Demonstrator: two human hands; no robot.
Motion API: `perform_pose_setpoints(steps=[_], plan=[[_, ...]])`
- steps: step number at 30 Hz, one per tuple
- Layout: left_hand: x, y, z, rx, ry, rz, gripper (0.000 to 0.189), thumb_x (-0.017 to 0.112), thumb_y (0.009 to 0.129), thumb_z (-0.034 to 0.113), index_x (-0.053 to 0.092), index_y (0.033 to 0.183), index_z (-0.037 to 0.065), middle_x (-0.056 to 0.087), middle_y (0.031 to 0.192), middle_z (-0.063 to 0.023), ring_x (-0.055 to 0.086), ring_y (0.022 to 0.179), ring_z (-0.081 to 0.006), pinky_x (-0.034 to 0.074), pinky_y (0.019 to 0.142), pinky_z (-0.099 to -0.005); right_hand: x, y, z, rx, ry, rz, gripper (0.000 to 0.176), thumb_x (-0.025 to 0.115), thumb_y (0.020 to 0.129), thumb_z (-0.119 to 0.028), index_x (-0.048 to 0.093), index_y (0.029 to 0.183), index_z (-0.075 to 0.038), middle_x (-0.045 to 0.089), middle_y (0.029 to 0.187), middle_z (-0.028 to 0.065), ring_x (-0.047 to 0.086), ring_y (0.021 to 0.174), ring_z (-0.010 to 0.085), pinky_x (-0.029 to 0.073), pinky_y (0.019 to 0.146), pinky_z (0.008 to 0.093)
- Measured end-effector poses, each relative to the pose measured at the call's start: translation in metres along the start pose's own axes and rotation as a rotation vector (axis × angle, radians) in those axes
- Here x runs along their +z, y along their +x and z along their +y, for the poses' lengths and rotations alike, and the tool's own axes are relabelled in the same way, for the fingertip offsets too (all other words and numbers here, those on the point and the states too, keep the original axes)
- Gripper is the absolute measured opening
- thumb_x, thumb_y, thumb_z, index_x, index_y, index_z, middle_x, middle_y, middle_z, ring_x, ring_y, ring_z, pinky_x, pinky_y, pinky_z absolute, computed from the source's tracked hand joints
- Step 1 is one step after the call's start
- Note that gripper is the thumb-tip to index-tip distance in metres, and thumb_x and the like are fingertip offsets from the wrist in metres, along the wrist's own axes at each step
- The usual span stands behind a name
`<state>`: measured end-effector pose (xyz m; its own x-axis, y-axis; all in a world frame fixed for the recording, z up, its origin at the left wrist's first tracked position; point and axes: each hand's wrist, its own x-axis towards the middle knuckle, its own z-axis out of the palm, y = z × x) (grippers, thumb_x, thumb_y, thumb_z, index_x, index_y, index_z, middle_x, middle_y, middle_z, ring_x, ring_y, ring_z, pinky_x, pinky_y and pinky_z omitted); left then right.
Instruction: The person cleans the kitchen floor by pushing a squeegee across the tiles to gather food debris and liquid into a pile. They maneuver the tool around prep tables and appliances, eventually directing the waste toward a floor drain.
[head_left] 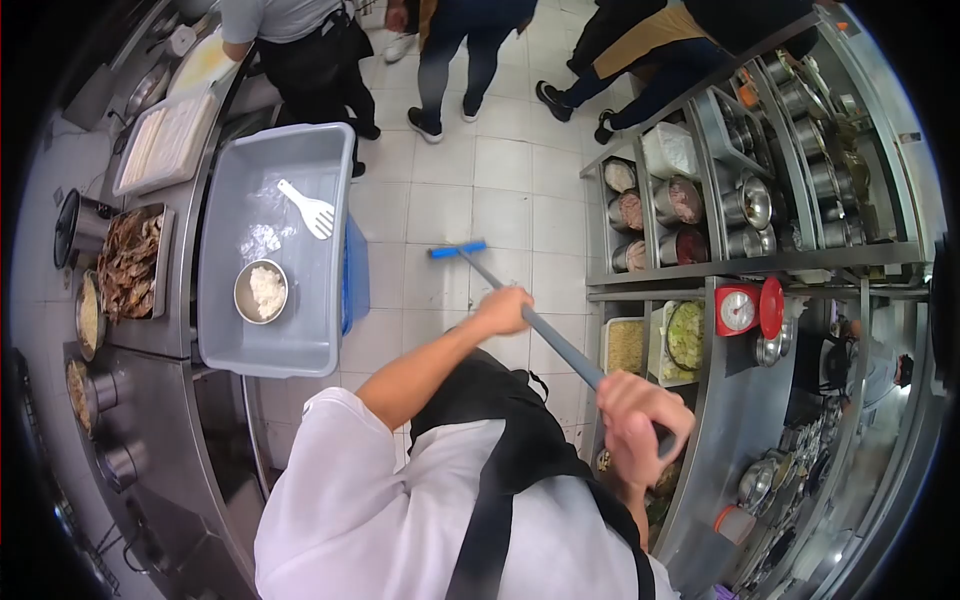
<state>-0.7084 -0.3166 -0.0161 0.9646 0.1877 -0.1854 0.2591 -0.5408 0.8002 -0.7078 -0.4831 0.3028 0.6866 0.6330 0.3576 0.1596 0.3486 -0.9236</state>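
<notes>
Our right hand [640, 415] fingers wrap tight round the pole [560, 345]; our left hand [505, 310] grips it lower; the blue head [458, 248] rests on the floor [500, 180] near the tub [300, 160]; we seem mid-sweep; the next pull needs the head kept flat.

readable text: none | red dial scale [738, 310] on the steel counter: dial markings too small to read | grey handle [560, 345]: no brand or number legible | shelf containers [680, 200]: no label legible
</notes>
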Motion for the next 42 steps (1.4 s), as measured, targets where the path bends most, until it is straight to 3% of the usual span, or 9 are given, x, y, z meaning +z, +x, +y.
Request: perform_pose_setpoints(steps=[5,8,14,20,26,30,32,36,42], plan=[[-0.028,0.016,-0.088,-0.132,0.081,0.13,0.017,0.078,0.076,0.026,0.073,0.083,0.012,0.071,0.098,-0.0138,0.07,0.098,-0.0392,0.057,0.084,-0.0509,0.016,0.002,0.08,0.029,-0.047,-0.123,0.026,0.059,0.083,0.004,0.043,0.062,0.001,0.049,0.06,0.0094,0.047,0.056,0.0213,0.042,0.059,0.036],[-0.017,0.013,-0.107,-0.121,0.091,-0.158,0.02,0.079,0.075,0.028,0.072,0.083,0.01,0.072,0.096,-0.0144,0.07,0.096,-0.04,0.057,0.083,-0.0499,0.015,-0.001,0.077,0.068,-0.096,-0.155,0.026,0.058,0.083,0.004,0.044,0.061,0.001,0.049,0.059,0.0089,0.046,0.054,0.0216,0.042,0.059,0.0356],[0.039,-0.004,-0.034,-0.015,0.078,-0.331,0.023,0.079,0.075,0.029,0.075,0.089,0.012,0.074,0.099,-0.0134,0.072,0.096,-0.0376,0.058,0.082,-0.0504,-0.004,-0.026,0.019,0.137,-0.128,-0.062,0.031,0.064,0.082,-0.004,0.044,0.059,-0.001,0.048,0.057,0.0075,0.045,0.053,0.0212,0.041,0.058,0.036],[-0.008,-0.02,0.018,-0.004,0.086,-0.52,0.026,0.082,0.074,0.034,0.072,0.086,0.013,0.073,0.089,-0.0129,0.071,0.095,-0.0367,0.056,0.076,-0.0512,0.005,-0.023,-0.015,0.142,-0.121,0.03,0.032,0.067,0.081,-0.007,0.044,0.059,0.0,0.048,0.056,0.0081,0.044,0.05,0.0218,0.041,0.056,0.0369],[-0.036,-0.049,-0.004,-0.11,0.065,-0.06,0.017,0.075,0.074,0.024,0.072,0.087,0.013,0.072,0.098,-0.0133,0.069,0.1,-0.0381,0.056,0.081,-0.0503,0.025,0.0,-0.016,0.073,-0.028,-0.009,0.029,0.065,0.086,-0.009,0.048,0.064,0.001,0.052,0.061,0.0096,0.048,0.055,0.0221,0.042,0.056,0.0372],[-0.042,-0.046,-0.073,-0.301,0.14,0.006,0.024,0.077,0.075,0.029,0.075,0.093,0.013,0.072,0.108,-0.0142,0.069,0.104,-0.0386,0.056,0.09,-0.0491,0.024,-0.005,0.05,0.117,-0.024,-0.131,0.024,0.06,0.087,-0.002,0.047,0.067,0.002,0.053,0.064,0.0104,0.048,0.058,0.0217,0.041,0.058,0.0357],[-0.032,-0.06,-0.107,-0.286,0.147,-0.046,0.025,0.077,0.074,0.028,0.074,0.092,0.012,0.072,0.109,-0.0169,0.069,0.105,-0.0391,0.055,0.09,-0.0502,0.026,-0.022,0.08,0.111,0.097,-0.214,0.025,0.06,0.086,-0.001,0.046,0.066,0.001,0.051,0.063,0.0094,0.046,0.057,0.0208,0.039,0.058,0.0351],[-0.01,-0.088,-0.084,-0.321,0.113,-0.139,0.027,0.077,0.074,0.028,0.073,0.092,0.01,0.071,0.109,-0.021,0.068,0.107,-0.0397,0.055,0.092,-0.0511,0.017,-0.062,0.06,0.114,0.062,-0.286,0.025,0.06,0.08,0.001,0.042,0.062,-0.001,0.047,0.06,0.009,0.044,0.054,0.0219,0.037,0.056,0.0346],[0.105,-0.109,-0.043,-0.195,0.12,-0.308,0.031,0.074,0.074,0.027,0.075,0.097,0.008,0.072,0.108,-0.0225,0.069,0.106,-0.0412,0.056,0.092,-0.0484,-0.038,-0.154,0.003,0.117,-0.027,-0.158,0.027,0.062,0.08,-0.002,0.042,0.061,-0.001,0.045,0.058,0.0081,0.043,0.052,0.0214,0.034,0.052,0.0343]])
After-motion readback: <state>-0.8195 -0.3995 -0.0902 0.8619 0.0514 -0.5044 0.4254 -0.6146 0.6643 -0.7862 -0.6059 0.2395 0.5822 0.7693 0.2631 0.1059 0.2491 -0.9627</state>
